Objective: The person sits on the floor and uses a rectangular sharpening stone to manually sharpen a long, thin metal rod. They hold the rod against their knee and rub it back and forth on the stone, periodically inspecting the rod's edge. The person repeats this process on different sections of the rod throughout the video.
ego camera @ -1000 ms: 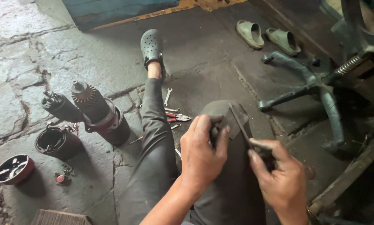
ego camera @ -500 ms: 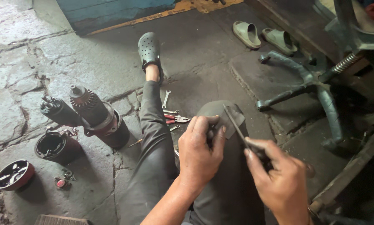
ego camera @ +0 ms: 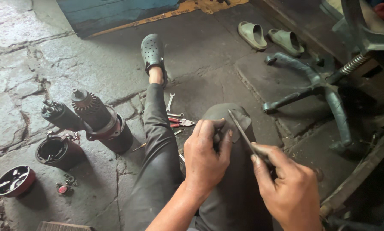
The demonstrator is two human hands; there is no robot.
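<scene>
Closest to the camera, the right hand [ego camera: 288, 192] has its grip clamped on the handle end of a thin flat file [ego camera: 243, 133], whose blade slants up across the raised knee [ego camera: 226, 128]. Just left of it, the left hand [ego camera: 207, 156] is closed over a small dark part pressed against that knee; the fingers hide the part almost wholly, so its shape cannot be told. The file looks stiff, light and narrow, best held at the handle as it is, away from the rough blade. Left of the knee, past the outstretched leg, pliers [ego camera: 179, 123] with red handles and a wrench [ego camera: 170, 102] lie on the stone floor [ego camera: 38, 55]. Farther left stand a ribbed motor core [ego camera: 98, 119] in its housing, a dark cylinder [ego camera: 60, 114], an open round casing [ego camera: 55, 150] and a red end cap [ego camera: 12, 180]. Beyond the knee to the right lies a chair base [ego camera: 311, 85], cut off by the frame edge, with two green slippers [ego camera: 271, 36] behind it.
</scene>
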